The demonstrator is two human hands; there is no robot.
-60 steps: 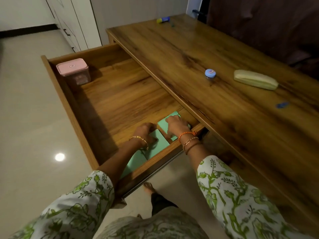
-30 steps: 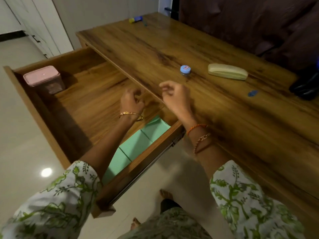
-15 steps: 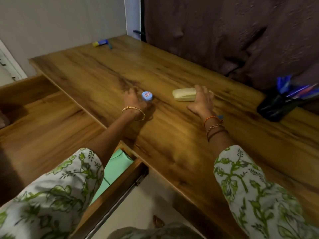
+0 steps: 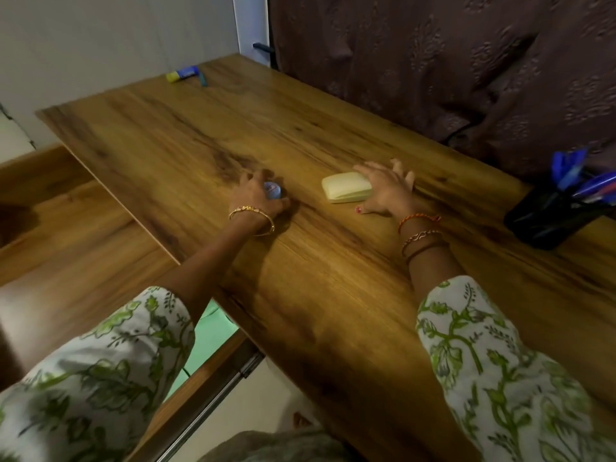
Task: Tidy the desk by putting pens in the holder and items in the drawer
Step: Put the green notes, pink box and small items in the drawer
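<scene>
A: How much of the small blue-lidded thing (image 4: 273, 190) shows?
B: Little; the left hand (image 4: 256, 201) curls over it. The right hand (image 4: 386, 191) hides the pale case's (image 4: 346, 191) far end.
A: And the pen holder (image 4: 550, 221)?
B: Cut by the right edge, pens blurred. The green sheets (image 4: 213, 325) lie mostly under the bench (image 4: 333, 295).

Your wooden desk (image 4: 333, 278) carried a pale case (image 4: 345, 187) centrally, a black pen holder (image 4: 546, 221) at three o'clock, a glue stick (image 4: 181, 75) at eleven.
</scene>
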